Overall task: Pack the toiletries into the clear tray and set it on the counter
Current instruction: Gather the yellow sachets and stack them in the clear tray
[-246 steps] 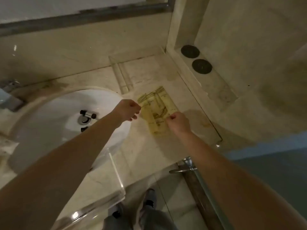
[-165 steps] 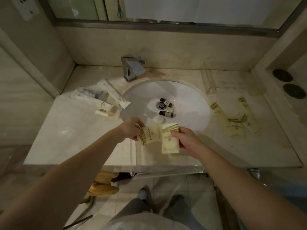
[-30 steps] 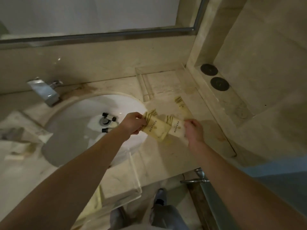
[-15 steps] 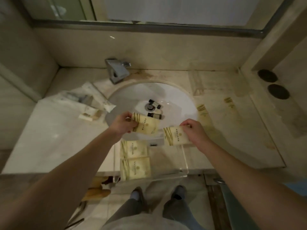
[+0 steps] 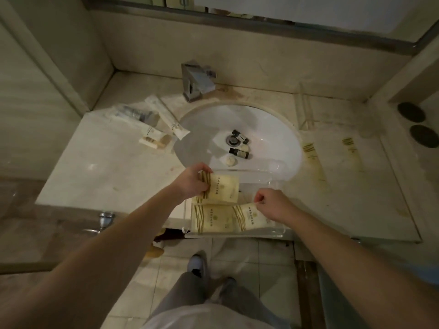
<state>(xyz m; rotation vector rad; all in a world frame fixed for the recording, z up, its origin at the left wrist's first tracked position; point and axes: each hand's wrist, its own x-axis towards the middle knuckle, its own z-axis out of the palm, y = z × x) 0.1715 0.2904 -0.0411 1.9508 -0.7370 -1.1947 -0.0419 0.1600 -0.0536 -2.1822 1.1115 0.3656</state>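
Now a cream sachet (image 5: 223,188) is pinched at its striped end by the left hand (image 5: 193,180) and laid flat at the far left of the clear tray (image 5: 276,230). A second sachet (image 5: 250,218) is held by one corner between thumb and fingertips of the right hand (image 5: 273,205) and is lowered at the near side, partly over a third sachet (image 5: 211,218) that already lies flat beside it. The tray itself is placed on the front edge of the marble counter (image 5: 114,167), and its near rim seems to project a little over the edge, above the floor tiles. Behind the tray, two small dark bottles (image 5: 239,153) and two pale round pieces are left in the white sink (image 5: 273,136), close to the drain. More wrapped items (image 5: 154,129) are seen on the counter to the left of the basin, below the faucet (image 5: 197,83), and two long sachets (image 5: 313,160) lie to the right. Much is therefore judged to be still unpacked. The main risk is judged to be the tray: if its near side is pressed while the sachets are arranged, it may be tipped or pushed off the edge. The overlapping sachets may also slide and leave little room for the bottles, and a bottle may be rolled further into the drain when it is reached for.
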